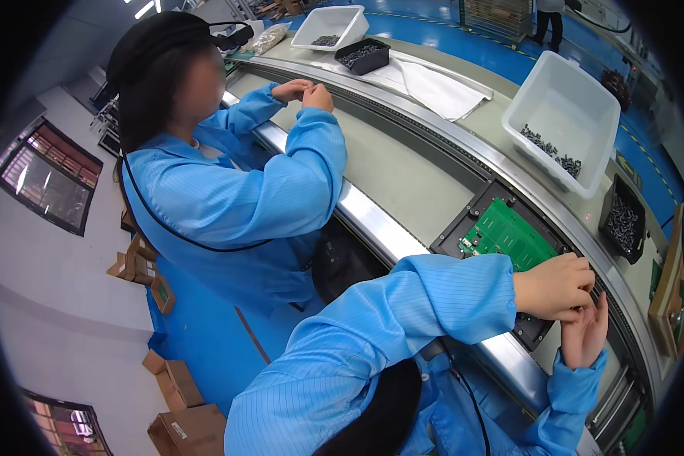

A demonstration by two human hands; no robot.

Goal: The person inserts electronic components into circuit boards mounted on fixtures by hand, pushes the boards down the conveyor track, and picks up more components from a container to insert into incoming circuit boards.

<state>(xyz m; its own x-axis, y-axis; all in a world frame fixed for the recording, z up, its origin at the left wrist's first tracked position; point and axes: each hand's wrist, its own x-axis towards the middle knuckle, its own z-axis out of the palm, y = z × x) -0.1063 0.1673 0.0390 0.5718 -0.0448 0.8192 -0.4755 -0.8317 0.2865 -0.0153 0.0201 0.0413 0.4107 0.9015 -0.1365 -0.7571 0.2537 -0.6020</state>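
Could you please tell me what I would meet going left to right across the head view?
Upper window → co-worker in blue → green circuit board → left hand → right hand → black tray of small parts at far right.

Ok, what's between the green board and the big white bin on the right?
In the head view, the black frame edge, then the silver rail, run between the green board and the big white bin.

Soft, bright light covers the green circuit board (509, 232); left of it, the metal rail (380, 224) glares. Ceiling lamps (144, 11) shine white far to its upper left. Around it, fisheye distortion bends the conveyor (418, 178).
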